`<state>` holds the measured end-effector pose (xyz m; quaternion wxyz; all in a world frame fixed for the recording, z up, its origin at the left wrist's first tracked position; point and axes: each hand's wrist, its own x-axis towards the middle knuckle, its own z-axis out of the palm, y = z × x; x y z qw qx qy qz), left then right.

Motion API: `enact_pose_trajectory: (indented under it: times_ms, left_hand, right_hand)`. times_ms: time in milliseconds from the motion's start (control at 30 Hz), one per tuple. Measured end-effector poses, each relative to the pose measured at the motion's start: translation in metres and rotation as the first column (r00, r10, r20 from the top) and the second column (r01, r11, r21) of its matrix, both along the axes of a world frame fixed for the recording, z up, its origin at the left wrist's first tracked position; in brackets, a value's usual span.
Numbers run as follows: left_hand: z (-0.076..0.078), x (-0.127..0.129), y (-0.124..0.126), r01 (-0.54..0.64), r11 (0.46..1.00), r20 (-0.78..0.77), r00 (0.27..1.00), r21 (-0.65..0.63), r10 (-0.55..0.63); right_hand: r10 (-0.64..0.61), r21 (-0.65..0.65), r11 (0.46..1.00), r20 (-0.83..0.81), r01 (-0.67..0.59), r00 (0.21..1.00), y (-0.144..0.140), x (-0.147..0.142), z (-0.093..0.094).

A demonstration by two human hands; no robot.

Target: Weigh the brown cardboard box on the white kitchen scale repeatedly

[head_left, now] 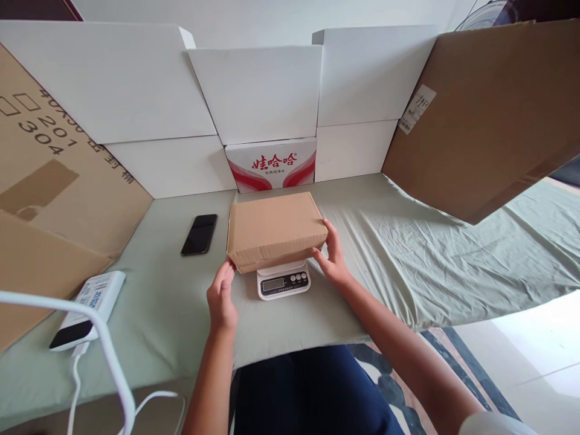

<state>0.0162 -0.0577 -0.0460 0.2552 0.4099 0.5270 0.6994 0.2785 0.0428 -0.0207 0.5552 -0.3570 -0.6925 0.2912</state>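
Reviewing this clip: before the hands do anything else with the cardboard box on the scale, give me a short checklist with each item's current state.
1. Cardboard box rests on the scale: ok, though it overhangs the platform.
2. Right hand in contact with the box: ok, fingers on its right end.
3. Left hand in contact: ok, fingertips at the box's near left corner.
4. Scale display unobstructed: ok, visible below the box.
5. Display reading legible: cannot tell, too small.
6. Phone apart from the box: ok, lying to its left.
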Motion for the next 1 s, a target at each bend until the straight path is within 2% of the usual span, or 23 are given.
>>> enact_pose_trajectory:
  times_ms: [133,267,533,733,1000]
  left_hand:
    - [0.011,0.003,0.0,-0.033,0.994,0.023,0.999,0.1,0.031]
    - [0.019,0.004,0.001,-0.061,0.991,0.045,0.997,0.121,0.056]
    - [0.014,0.003,0.002,-0.05,0.991,0.071,0.997,0.128,0.041]
    - [0.014,0.003,0.002,-0.047,0.996,0.046,0.998,0.078,0.043]
    - [0.014,0.003,0.002,-0.03,0.999,0.048,0.998,0.039,0.028]
  right_hand:
    - [-0.102,0.039,0.994,-0.111,0.107,0.989,0.003,0.004,0.002]
    - [-0.161,0.019,0.986,-0.103,0.163,0.982,0.005,0.007,0.005]
    - [-0.055,0.004,0.998,-0.098,0.055,0.994,0.004,0.004,0.0]
    - [0.005,0.007,1.0,-0.081,-0.005,0.997,0.007,0.003,-0.004]
    - [0.035,0.001,0.999,-0.046,-0.035,0.998,0.008,0.004,-0.005]
